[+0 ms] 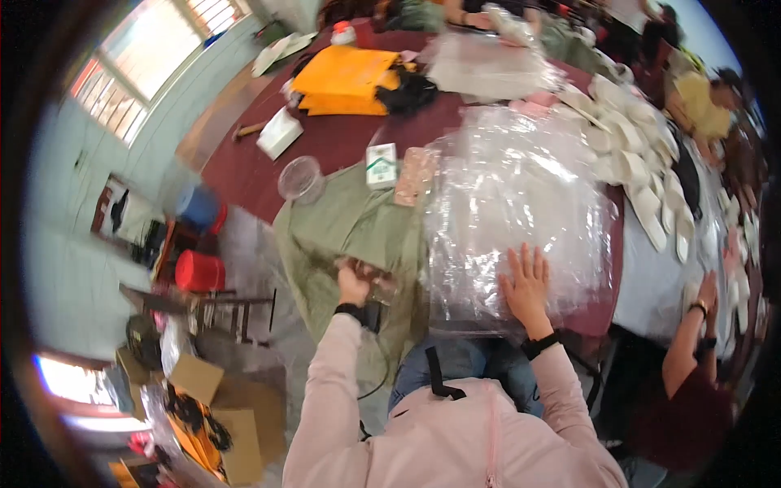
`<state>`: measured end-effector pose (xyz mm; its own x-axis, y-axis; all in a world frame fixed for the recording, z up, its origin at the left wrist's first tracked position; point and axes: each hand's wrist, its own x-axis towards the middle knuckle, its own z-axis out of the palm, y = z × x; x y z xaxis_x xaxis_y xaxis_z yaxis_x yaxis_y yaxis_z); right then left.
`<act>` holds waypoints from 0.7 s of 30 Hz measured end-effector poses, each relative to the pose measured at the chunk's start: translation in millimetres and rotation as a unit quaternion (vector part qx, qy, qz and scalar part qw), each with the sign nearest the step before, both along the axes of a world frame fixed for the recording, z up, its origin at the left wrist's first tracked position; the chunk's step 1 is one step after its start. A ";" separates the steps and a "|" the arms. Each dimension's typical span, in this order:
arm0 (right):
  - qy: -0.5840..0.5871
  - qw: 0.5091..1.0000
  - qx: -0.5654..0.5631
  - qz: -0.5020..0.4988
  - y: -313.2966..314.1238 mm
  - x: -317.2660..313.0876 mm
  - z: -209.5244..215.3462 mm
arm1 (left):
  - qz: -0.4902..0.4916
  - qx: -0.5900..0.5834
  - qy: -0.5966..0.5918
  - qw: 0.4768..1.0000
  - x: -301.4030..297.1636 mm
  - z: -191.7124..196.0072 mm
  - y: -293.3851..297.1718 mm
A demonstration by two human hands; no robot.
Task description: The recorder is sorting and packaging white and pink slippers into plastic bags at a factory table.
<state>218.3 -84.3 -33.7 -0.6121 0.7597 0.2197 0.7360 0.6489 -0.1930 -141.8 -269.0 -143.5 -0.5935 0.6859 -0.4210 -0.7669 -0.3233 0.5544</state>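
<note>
Clear plastic bags (521,195) lay in a broad, glossy stack on the dark red surface (244,183), ahead of the person and to the right. The right hand (527,286) rested on the near part of that stack, palm down, fingers spread, grasping nothing. The left hand (353,285) was curled at a shiny brownish item (382,283) above the green cloth (325,224); blur hid the detail, so whether the fingers gripped it could not be told. Past the left hand, a round clear tub (301,180), a white-and-green box (381,166) and a pinkish speckled slab (414,176) formed a loose row, the slab just beside the stack. White slippers (630,154) were heaped to the stack's right.
</note>
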 end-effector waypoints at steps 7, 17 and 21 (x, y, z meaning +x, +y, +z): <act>-0.051 0.999 0.018 -0.003 -2.2 1.2 0.6 | -0.168 -0.329 0.381 0.848 22.0 -163.9 -33.8; -0.071 0.997 0.018 0.003 -1.6 7.1 0.3 | -0.346 -0.496 0.442 0.662 84.9 -239.6 -181.1; -0.063 0.998 -0.008 -0.001 2.4 4.1 -2.2 | -0.408 -0.521 0.432 0.613 77.3 -204.4 -244.8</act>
<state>222.4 -81.9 -35.9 -0.6331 0.7634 0.1283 0.7560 0.6453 -0.1093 -64.5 -513.8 -347.9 -0.5420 0.5293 -0.6527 0.2871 0.8466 0.4482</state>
